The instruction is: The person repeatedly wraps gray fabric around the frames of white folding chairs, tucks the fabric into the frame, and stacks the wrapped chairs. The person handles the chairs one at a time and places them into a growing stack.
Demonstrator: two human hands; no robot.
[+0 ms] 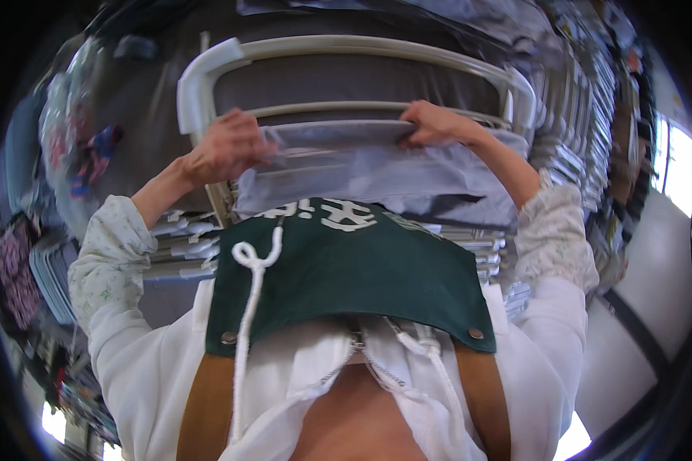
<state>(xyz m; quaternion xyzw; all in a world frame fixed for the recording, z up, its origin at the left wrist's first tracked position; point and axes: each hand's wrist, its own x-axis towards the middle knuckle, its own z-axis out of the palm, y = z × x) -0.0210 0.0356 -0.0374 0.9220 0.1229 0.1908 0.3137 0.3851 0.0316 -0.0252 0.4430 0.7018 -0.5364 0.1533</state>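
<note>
A pale, thin, partly see-through sheet [377, 177] hangs in front of my body, its upper edge stretched between my hands. I cannot tell whether it is fabric or plastic film. My left hand [234, 146] is closed at its upper left corner, slightly smeared by motion. On the right, my right hand [437, 124] pinches the same edge with thumb and fingers. Just beyond lies a cream frame [361, 46] with rounded corners and a thin crossbar [331, 107]. The frame's near part is hidden under the sheet.
Flat light-coloured packs [569, 115] are stacked at the right. More flat packs [184, 250] lie below the frame at the left. Clear plastic wrapping [69, 131] and a small blue-and-red item [98, 157] are at the far left. Dark grey cloth [300, 81] shows inside the frame.
</note>
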